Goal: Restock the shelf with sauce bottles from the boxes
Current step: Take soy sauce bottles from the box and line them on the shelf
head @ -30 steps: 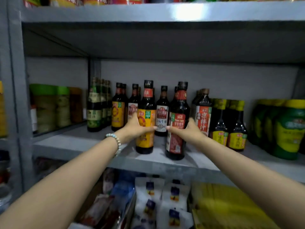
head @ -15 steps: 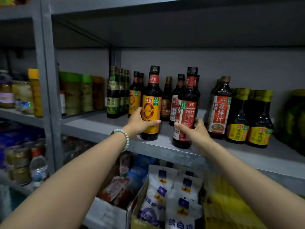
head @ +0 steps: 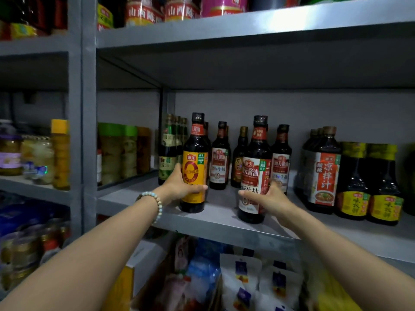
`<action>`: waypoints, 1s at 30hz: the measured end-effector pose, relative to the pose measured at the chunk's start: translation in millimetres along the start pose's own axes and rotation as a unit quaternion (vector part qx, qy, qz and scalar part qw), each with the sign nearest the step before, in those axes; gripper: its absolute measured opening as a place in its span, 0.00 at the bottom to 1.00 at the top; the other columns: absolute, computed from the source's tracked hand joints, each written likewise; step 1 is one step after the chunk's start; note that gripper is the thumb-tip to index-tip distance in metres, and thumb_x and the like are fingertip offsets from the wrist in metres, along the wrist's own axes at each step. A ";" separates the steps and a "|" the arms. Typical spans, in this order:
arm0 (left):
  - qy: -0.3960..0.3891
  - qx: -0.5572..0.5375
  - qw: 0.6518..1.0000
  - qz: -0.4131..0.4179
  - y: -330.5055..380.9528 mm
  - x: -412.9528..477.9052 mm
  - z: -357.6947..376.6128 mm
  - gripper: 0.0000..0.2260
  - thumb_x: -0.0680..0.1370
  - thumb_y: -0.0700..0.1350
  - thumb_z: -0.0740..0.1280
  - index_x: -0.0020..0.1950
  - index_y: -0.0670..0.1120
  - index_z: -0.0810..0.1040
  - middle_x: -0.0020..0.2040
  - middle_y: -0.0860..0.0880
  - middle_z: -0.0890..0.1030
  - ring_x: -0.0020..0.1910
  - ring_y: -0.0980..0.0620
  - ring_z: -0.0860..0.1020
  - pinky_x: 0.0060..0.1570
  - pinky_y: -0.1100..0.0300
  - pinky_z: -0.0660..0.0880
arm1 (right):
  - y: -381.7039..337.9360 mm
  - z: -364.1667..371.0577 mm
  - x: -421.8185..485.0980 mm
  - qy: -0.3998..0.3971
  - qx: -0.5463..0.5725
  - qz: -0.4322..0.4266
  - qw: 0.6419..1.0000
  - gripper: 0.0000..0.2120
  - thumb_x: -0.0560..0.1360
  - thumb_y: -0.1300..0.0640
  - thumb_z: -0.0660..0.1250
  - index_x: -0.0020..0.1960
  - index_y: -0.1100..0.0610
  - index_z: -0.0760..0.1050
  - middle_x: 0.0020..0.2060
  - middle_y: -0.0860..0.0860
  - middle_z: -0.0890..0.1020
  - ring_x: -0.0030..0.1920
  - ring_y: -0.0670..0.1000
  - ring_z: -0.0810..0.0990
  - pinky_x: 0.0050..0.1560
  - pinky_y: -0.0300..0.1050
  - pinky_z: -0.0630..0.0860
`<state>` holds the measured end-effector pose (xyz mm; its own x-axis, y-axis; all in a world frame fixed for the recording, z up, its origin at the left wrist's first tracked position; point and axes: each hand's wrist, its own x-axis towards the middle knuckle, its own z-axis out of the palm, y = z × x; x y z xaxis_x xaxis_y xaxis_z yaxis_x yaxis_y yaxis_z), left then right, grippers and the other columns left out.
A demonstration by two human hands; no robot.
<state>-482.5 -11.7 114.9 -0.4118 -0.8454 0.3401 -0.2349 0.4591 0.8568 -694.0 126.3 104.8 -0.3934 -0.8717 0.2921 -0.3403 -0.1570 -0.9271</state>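
Two dark sauce bottles stand upright near the front of the grey middle shelf [head: 215, 223]. My left hand [head: 182, 185] is wrapped around the lower part of the yellow-label bottle [head: 195, 162]. Around the base of the red-and-white-label bottle [head: 256, 167], my right hand [head: 267, 198] is closed. Both bottles rest on the shelf board. Behind them stand more dark sauce bottles [head: 220, 158] in rows toward the back wall. No box of bottles shows in this view.
Green-label bottles [head: 167, 151] stand left of the held ones. A red-label bottle [head: 323, 171] and yellow-cap bottles [head: 368, 182] fill the right. Jars [head: 116, 151] sit beyond the upright post [head: 82, 131]. White packets [head: 251, 279] lie on the shelf below.
The two bottles now stand further apart, the yellow-label one shifted left. The camera tilted up and moved left, so the top shelf shows again.
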 end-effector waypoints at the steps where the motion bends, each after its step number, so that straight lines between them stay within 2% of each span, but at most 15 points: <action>1: -0.009 0.002 1.000 0.003 -5.0 5.6 -7.0 0.43 0.62 0.47 0.80 0.70 0.47 0.59 0.63 0.48 0.73 0.61 0.48 0.74 0.64 0.47 0.70 | -3.1 6.1 0.7 -0.012 0.003 0.011 1.000 0.28 0.65 0.58 0.77 0.61 0.54 0.69 0.53 0.52 0.81 0.52 0.51 0.80 0.55 0.50 0.75; 5: -0.043 0.002 0.999 0.016 -22.2 29.6 -28.0 0.43 0.63 0.46 0.80 0.70 0.47 0.58 0.63 0.48 0.73 0.63 0.48 0.73 0.65 0.46 0.69 | -19.2 29.8 11.1 -0.047 0.035 0.044 0.997 0.18 0.69 0.67 0.72 0.55 0.56 0.74 0.51 0.55 0.82 0.50 0.53 0.81 0.46 0.45 0.76; 7: -0.053 0.007 0.998 0.025 -29.1 40.3 -33.6 0.43 0.63 0.47 0.80 0.70 0.48 0.58 0.63 0.49 0.73 0.62 0.48 0.73 0.65 0.47 0.70 | -23.9 42.6 16.8 -0.050 0.010 0.042 0.998 0.15 0.69 0.65 0.73 0.53 0.54 0.74 0.49 0.53 0.83 0.48 0.49 0.81 0.41 0.39 0.75; 9: -0.057 0.024 0.997 0.040 -34.7 49.1 -36.8 0.47 0.61 0.52 0.80 0.72 0.48 0.56 0.64 0.49 0.73 0.63 0.49 0.73 0.65 0.49 0.70 | -23.9 55.1 21.2 -0.041 -0.016 0.027 0.999 0.17 0.69 0.61 0.75 0.54 0.53 0.74 0.49 0.51 0.83 0.50 0.48 0.81 0.40 0.35 0.75; 12: -0.105 0.051 0.992 0.047 -41.8 60.9 -41.7 0.51 0.61 0.61 0.76 0.75 0.50 0.52 0.68 0.49 0.71 0.66 0.49 0.71 0.66 0.49 0.68 | -22.9 66.7 28.8 -0.020 -0.022 0.009 1.000 0.14 0.69 0.61 0.74 0.50 0.50 0.74 0.46 0.47 0.82 0.47 0.44 0.81 0.46 0.36 0.75; 14: -0.165 0.039 0.985 0.037 -40.9 61.6 -47.8 0.44 0.67 0.58 0.74 0.75 0.50 0.54 0.69 0.49 0.69 0.67 0.49 0.70 0.66 0.53 0.67 | -24.9 70.5 34.0 -0.023 -0.025 0.012 0.999 0.15 0.69 0.62 0.74 0.50 0.50 0.71 0.45 0.45 0.80 0.45 0.41 0.78 0.54 0.41 0.73; 15: -0.190 0.025 0.981 0.026 -41.5 62.5 -51.5 0.39 0.69 0.54 0.74 0.74 0.50 0.57 0.69 0.49 0.70 0.66 0.49 0.70 0.65 0.54 0.67 | -25.4 71.8 37.2 -0.024 -0.027 0.018 0.999 0.18 0.69 0.61 0.74 0.53 0.51 0.70 0.46 0.45 0.80 0.46 0.43 0.78 0.57 0.44 0.72; 17: -0.209 0.007 0.978 0.017 -44.7 66.4 -58.1 0.37 0.69 0.49 0.75 0.73 0.51 0.59 0.68 0.49 0.72 0.65 0.50 0.72 0.65 0.54 0.68 | -24.0 74.4 46.0 -0.012 -0.036 0.024 0.999 0.29 0.67 0.59 0.76 0.61 0.54 0.65 0.50 0.46 0.78 0.50 0.47 0.78 0.59 0.46 0.72; 20: -0.188 0.007 0.982 0.033 -44.2 70.3 -58.0 0.38 0.69 0.47 0.76 0.73 0.51 0.58 0.68 0.49 0.71 0.65 0.50 0.71 0.61 0.57 0.68 | -18.3 82.2 59.2 0.011 -0.049 0.022 0.998 0.35 0.67 0.57 0.77 0.66 0.55 0.60 0.52 0.46 0.76 0.54 0.49 0.76 0.57 0.45 0.72; 23: -0.143 0.016 0.989 0.041 -40.8 75.2 -44.3 0.36 0.69 0.46 0.75 0.72 0.49 0.59 0.68 0.48 0.71 0.67 0.49 0.70 0.62 0.56 0.67 | -13.1 94.4 72.0 0.046 -0.062 -0.009 0.997 0.39 0.68 0.56 0.76 0.70 0.57 0.57 0.59 0.51 0.76 0.56 0.49 0.75 0.58 0.46 0.73; 25: -0.118 0.013 0.992 0.050 -40.2 80.4 -33.3 0.34 0.70 0.45 0.75 0.71 0.49 0.61 0.68 0.48 0.72 0.67 0.48 0.71 0.63 0.55 0.68 | -12.5 99.5 79.5 0.053 -0.072 -0.028 0.996 0.36 0.69 0.57 0.75 0.70 0.57 0.57 0.59 0.49 0.75 0.56 0.47 0.74 0.59 0.44 0.72; 27: -0.103 0.005 0.994 0.047 -41.2 86.6 -24.0 0.34 0.70 0.45 0.75 0.71 0.48 0.61 0.68 0.48 0.72 0.66 0.48 0.71 0.63 0.55 0.68 | -11.5 99.3 84.5 0.027 -0.075 -0.029 0.996 0.34 0.71 0.57 0.73 0.69 0.53 0.57 0.55 0.46 0.75 0.56 0.46 0.73 0.58 0.42 0.71; 30: -0.090 -0.022 0.995 0.045 -42.6 92.3 -19.3 0.34 0.71 0.45 0.74 0.72 0.47 0.60 0.68 0.48 0.72 0.66 0.49 0.71 0.59 0.59 0.68 | -4.6 91.3 90.2 0.002 -0.064 -0.025 0.998 0.30 0.72 0.57 0.72 0.68 0.50 0.60 0.57 0.45 0.76 0.57 0.46 0.74 0.54 0.38 0.73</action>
<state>-493.5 -114.5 117.3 -0.5807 -0.7374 0.3450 -0.1532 0.5151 0.8433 -650.0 6.0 114.0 -0.3756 -0.8626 0.3389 -0.4669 -0.1398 -0.8732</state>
